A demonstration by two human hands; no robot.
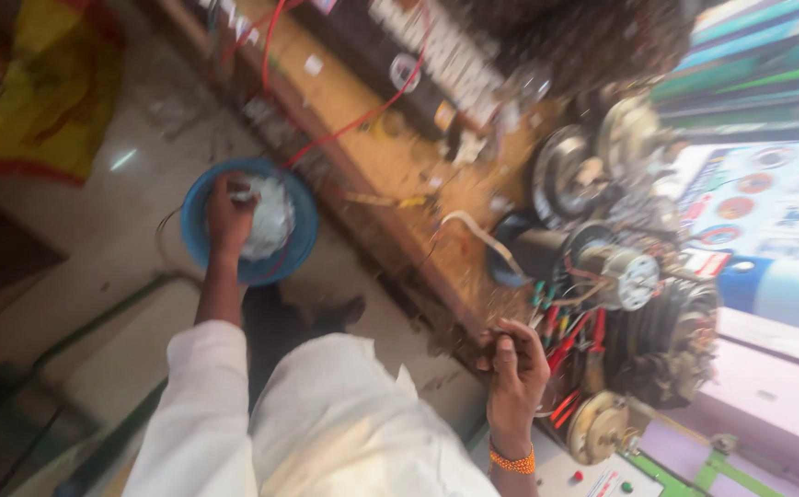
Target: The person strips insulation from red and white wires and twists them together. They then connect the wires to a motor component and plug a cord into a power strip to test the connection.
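Head cam, view tilted and blurred w/ motion. Left hand (230, 213) reaches down into a blue bowl (199, 241) on the pale floor; fingers curled round a bit of the white crumpled stuff (270, 216) that fills the bowl (cloth, paper or plastic, can't tell thru blur). The grip looks closed on that white material, thumb side up. White sleeve (199, 405) covers the arm to about the elbow. Right hand (512, 368) is up at the edge of the wooden workbench (362, 138), well apart from the bowl, fingers bunched in a narrow pinch; it seems to hold thin wire ends, but the blur is too heavy to be sure what's actually between the fingertips. Orange beaded bracelet (512, 460) on that wrist. Just beside the right hand: a bundle of red and green leads (565, 331), and past them several motor parts, incl. a small metal motor (625, 274) and dark wound coils (666, 340). A brass-coloured round part (599, 428) sits near the wrist. A red wire (353, 120) runs across the benchtop toward the bowl side. Yellow-and-red cloth (45, 92) lies at the far corner of the floor.
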